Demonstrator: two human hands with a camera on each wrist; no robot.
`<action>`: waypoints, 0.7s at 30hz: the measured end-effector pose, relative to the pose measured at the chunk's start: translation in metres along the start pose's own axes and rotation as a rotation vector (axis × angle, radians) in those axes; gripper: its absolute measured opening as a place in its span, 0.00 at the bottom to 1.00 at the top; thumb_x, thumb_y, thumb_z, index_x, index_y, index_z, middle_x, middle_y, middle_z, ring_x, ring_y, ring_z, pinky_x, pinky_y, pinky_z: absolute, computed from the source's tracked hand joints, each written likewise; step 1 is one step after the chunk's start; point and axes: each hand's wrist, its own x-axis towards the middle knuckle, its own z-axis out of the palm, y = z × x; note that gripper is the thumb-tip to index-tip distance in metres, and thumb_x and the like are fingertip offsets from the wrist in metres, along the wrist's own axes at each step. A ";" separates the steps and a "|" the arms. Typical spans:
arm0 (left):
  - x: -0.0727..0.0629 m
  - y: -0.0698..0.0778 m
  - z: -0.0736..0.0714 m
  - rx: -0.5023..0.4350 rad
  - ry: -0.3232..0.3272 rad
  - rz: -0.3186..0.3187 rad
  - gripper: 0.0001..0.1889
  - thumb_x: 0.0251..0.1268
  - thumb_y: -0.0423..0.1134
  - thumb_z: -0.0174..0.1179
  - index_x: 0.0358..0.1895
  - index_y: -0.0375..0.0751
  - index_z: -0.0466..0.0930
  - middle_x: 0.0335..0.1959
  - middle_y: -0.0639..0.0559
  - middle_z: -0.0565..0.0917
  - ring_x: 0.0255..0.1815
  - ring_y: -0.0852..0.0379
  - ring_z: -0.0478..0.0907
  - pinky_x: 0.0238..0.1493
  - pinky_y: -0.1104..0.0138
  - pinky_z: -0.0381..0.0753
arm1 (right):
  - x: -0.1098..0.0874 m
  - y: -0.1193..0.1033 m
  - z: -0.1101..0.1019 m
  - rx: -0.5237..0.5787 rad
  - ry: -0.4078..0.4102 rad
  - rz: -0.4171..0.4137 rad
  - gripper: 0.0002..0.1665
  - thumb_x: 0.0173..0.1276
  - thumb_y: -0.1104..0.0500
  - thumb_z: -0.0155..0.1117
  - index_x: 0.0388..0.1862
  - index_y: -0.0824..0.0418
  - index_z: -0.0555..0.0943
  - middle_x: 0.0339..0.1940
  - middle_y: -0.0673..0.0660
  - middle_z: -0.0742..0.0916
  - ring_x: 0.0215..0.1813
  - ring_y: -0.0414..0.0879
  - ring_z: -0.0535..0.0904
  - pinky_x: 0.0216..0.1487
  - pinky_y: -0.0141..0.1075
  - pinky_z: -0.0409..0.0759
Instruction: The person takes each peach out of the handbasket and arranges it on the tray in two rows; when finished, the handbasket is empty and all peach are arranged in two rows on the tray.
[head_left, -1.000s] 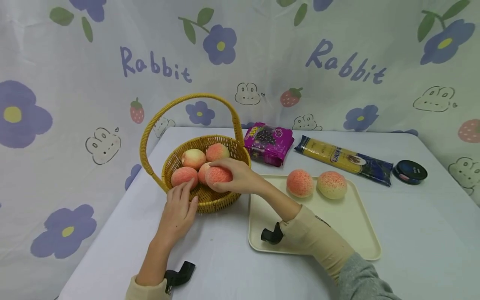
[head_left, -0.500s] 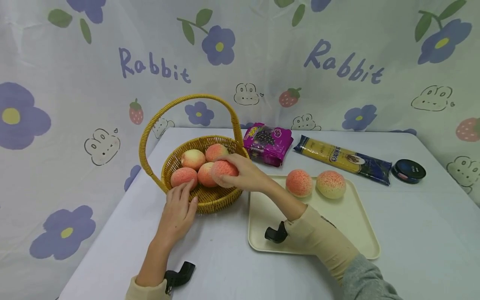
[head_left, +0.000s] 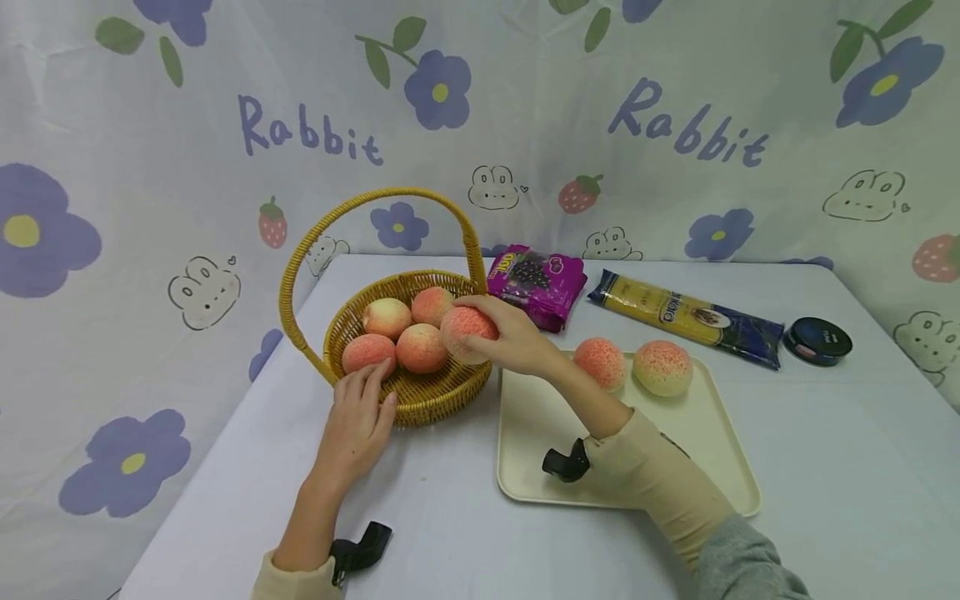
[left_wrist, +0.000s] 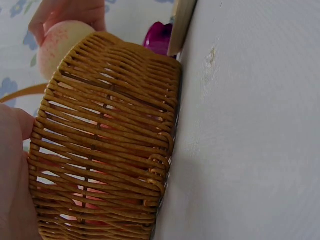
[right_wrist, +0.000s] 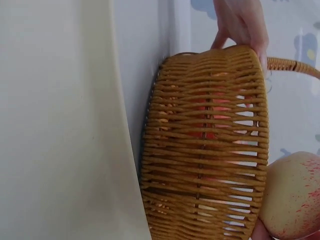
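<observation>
Woven wicker, golden brown in colour, forms the basket [head_left: 442, 407]: a shallow round bowl of horizontal strands passed over upright stakes, with a tall arched handle [head_left: 393, 192] wrapped in cord of the same tone. It stands upright on a white tabletop [head_left: 442, 525].

Right hand [head_left: 517, 337]: grasping one peach [head_left: 468, 333] between thumb and fingers. The held peach is at the right-hand side of the basket, at rim height; contact between it and the rim cannot be determined. Its surface is cream, stippled with pink and red, and its shape is a rounded, slightly uneven sphere.

Left hand [head_left: 360, 425]: holding the front left rim of the basket, fingers bent over the edge, fingertips at the nearest of the four stored peaches [head_left: 422, 348]. These four lie inside the bowl, with bare weave visible in front of them.

Right of the basket lies a cream tray [head_left: 525, 442], rectangular, smooth, with rounded corners and a low raised lip. Two tray peaches [head_left: 663, 368], both speckled, rest side by side near its far edge.

Behind these items: a glossy purple packet [head_left: 558, 292] printed with dark grapes, near the basket; a long flat pouch [head_left: 690, 319] in yellow and dark blue; and a low, round, dark tin [head_left: 818, 342].
</observation>
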 end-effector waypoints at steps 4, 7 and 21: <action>0.000 0.000 0.000 0.000 -0.001 -0.002 0.24 0.70 0.43 0.43 0.66 0.38 0.60 0.59 0.40 0.65 0.60 0.41 0.57 0.58 0.49 0.58 | -0.003 0.003 -0.007 0.010 0.017 0.027 0.26 0.63 0.53 0.58 0.62 0.48 0.70 0.60 0.49 0.74 0.58 0.44 0.70 0.54 0.43 0.72; 0.001 0.000 0.000 -0.004 0.004 0.002 0.24 0.70 0.43 0.43 0.66 0.38 0.61 0.59 0.40 0.65 0.60 0.41 0.57 0.58 0.49 0.58 | -0.006 0.007 -0.011 0.020 0.026 0.041 0.27 0.63 0.53 0.58 0.62 0.48 0.70 0.61 0.50 0.74 0.58 0.45 0.70 0.54 0.44 0.72; 0.000 0.000 0.000 -0.014 -0.010 -0.019 0.25 0.70 0.44 0.43 0.66 0.38 0.60 0.59 0.39 0.65 0.61 0.39 0.57 0.56 0.47 0.60 | -0.022 0.024 -0.030 0.031 0.076 0.076 0.28 0.64 0.52 0.59 0.64 0.48 0.68 0.63 0.49 0.72 0.60 0.47 0.69 0.56 0.46 0.69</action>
